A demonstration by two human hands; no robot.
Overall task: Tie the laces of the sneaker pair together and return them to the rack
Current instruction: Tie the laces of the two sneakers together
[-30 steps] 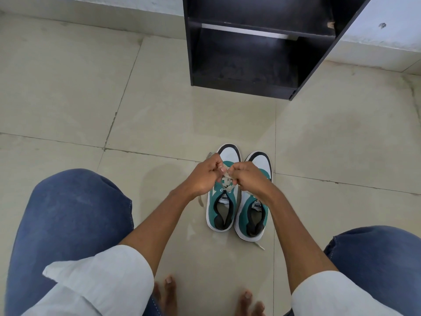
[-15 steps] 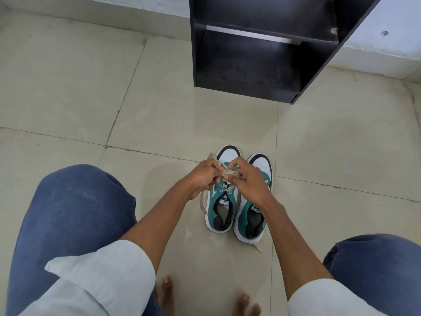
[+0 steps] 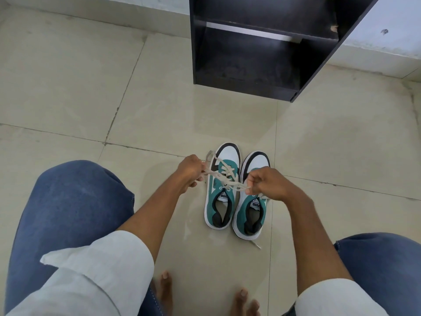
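Note:
Two green, white and black sneakers stand side by side on the tiled floor, toes pointing away: the left sneaker [image 3: 219,201] and the right sneaker [image 3: 250,215]. Cream laces [image 3: 224,176] stretch taut across the left sneaker between my hands. My left hand [image 3: 190,171] pinches the laces just left of the left sneaker's toe. My right hand [image 3: 267,184] grips the other lace ends over the right sneaker, hiding its eyelets. The black rack [image 3: 262,49] stands beyond the sneakers, its lower shelves showing nothing on them.
My knees in blue jeans [image 3: 68,215] flank the sneakers on both sides, and my bare toes [image 3: 165,283] sit just behind them. A loose lace end [image 3: 256,244] lies by the right sneaker's heel. A white wall base [image 3: 382,37] runs behind the rack.
My hands, which met together over the toes, have pulled apart sideways, drawing the laces taut between them. The view has shifted slightly.

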